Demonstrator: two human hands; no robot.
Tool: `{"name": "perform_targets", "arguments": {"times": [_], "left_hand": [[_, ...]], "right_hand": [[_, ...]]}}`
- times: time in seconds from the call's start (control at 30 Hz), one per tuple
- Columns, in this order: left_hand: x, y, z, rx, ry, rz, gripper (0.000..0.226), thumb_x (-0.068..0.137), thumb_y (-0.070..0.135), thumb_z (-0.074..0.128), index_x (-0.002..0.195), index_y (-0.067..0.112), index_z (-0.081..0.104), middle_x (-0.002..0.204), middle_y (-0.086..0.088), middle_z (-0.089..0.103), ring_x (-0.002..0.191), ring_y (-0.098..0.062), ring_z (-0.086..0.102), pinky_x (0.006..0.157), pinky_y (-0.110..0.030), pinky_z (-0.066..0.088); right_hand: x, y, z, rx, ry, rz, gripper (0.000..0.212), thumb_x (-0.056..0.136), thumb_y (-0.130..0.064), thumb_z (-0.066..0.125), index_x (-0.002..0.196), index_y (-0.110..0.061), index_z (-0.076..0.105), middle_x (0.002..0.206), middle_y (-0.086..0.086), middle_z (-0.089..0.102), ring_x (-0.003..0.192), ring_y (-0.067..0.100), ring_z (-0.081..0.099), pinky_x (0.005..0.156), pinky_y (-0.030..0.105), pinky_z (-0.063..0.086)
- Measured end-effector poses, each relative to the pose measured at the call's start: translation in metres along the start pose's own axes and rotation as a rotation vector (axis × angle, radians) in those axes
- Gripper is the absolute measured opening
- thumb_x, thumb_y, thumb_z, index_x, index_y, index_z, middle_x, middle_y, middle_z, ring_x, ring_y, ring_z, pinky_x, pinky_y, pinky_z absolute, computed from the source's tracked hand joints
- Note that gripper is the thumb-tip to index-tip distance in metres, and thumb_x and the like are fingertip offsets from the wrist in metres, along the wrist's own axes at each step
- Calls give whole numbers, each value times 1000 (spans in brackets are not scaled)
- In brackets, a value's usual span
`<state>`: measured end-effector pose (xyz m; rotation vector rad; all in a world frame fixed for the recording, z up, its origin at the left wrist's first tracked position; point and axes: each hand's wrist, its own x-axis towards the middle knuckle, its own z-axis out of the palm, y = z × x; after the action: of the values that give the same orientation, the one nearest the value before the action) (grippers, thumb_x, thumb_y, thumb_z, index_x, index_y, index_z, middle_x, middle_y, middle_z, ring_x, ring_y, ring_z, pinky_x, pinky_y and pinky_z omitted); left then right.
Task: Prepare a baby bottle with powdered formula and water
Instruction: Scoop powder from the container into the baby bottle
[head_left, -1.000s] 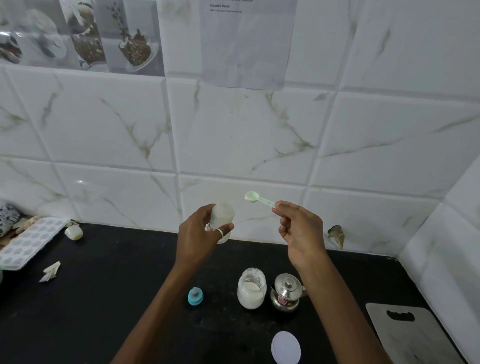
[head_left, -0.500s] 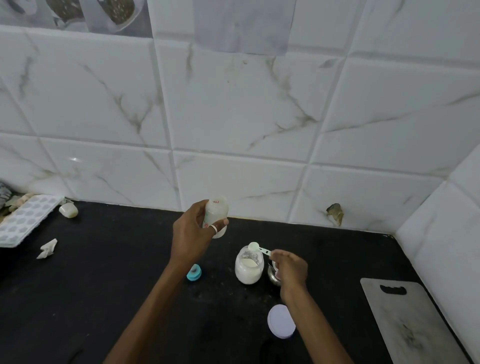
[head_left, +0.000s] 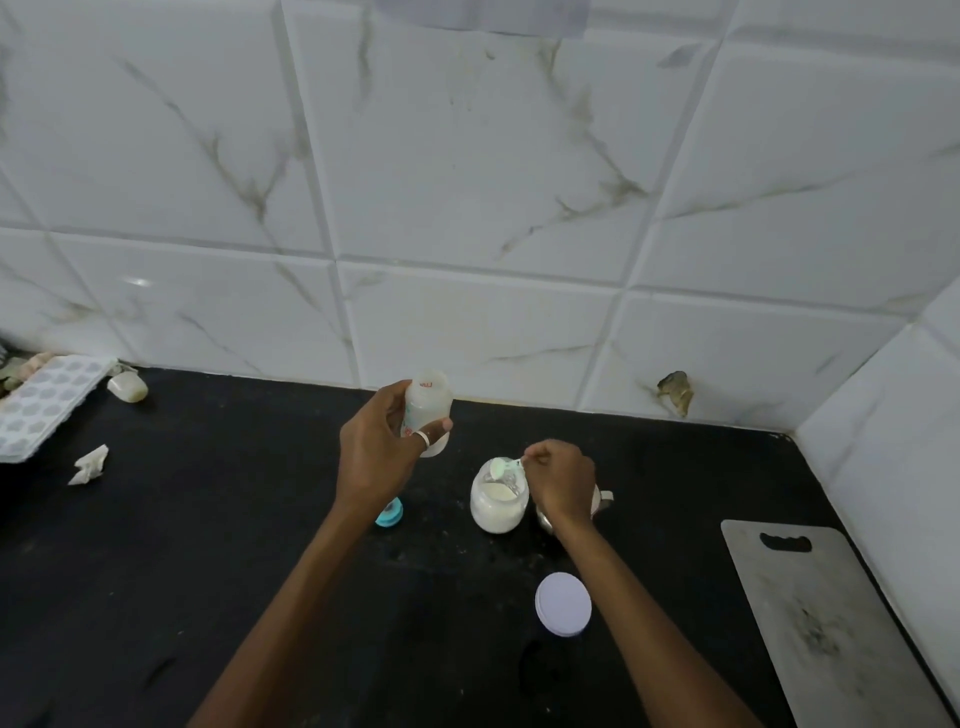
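My left hand (head_left: 379, 449) grips a small translucent baby bottle (head_left: 427, 402) with no top, raised above the black counter (head_left: 208, 571). My right hand (head_left: 558, 480) pinches the handle of a pale green scoop (head_left: 501, 466), whose bowl sits at the mouth of a glass jar of white formula powder (head_left: 497, 501). The jar stands open on the counter. Its white lid (head_left: 563, 604) lies flat in front of it. A teal bottle teat ring (head_left: 390, 513) lies left of the jar, partly behind my left wrist.
A small steel pot (head_left: 601, 500) stands right of the jar, mostly hidden by my right hand. A grey cutting board (head_left: 831, 623) lies at the right edge. An ice tray (head_left: 47, 402), a small white piece (head_left: 128, 387) and crumpled paper (head_left: 91, 464) lie far left. Tiled walls (head_left: 467, 208) close the back and right.
My right hand has dropped from chest height beside the bottle down to the jar, bringing the scoop to its mouth. The left hand keeps holding the bottle. The view has tilted down.
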<state>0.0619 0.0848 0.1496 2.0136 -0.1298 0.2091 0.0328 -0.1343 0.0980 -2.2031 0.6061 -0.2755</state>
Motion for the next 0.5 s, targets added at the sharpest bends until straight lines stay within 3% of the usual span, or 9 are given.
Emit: {"name": "perform_targets", "arguments": {"times": [0.13,0.27,0.37,0.5], "left_hand": [[-2,-5,3,-22,-8,-25,66,76,33,87,135,18,61,117,17,61,98,10,58,73,9,38],[-6,-13,8,-33,-22,-53,63,76,32,88,132,22,62,112,21,61,89,19,59,71,8,38],[-10,-20,11,-51,-37,-69,58,75,31,89,123,36,57,103,35,57,89,33,54,71,7,39],[-15,-31,13,-45,-47,-101,58,76,32,89,123,36,56,104,35,57,90,34,53,73,7,39]], "right_hand": [[8,-5,7,-312,-124,-180,18,92,-8,64,94,-16,80,96,3,78,93,24,72,82,35,57],[12,-5,19,-621,-252,-314,22,96,-12,60,108,-20,77,103,6,76,100,28,71,92,42,54],[15,-1,27,-724,-318,-339,22,98,-16,56,112,-20,73,109,6,75,104,28,69,95,43,50],[19,3,35,-778,-360,-334,24,98,-17,54,112,-21,73,114,6,73,108,30,68,95,42,49]]}}
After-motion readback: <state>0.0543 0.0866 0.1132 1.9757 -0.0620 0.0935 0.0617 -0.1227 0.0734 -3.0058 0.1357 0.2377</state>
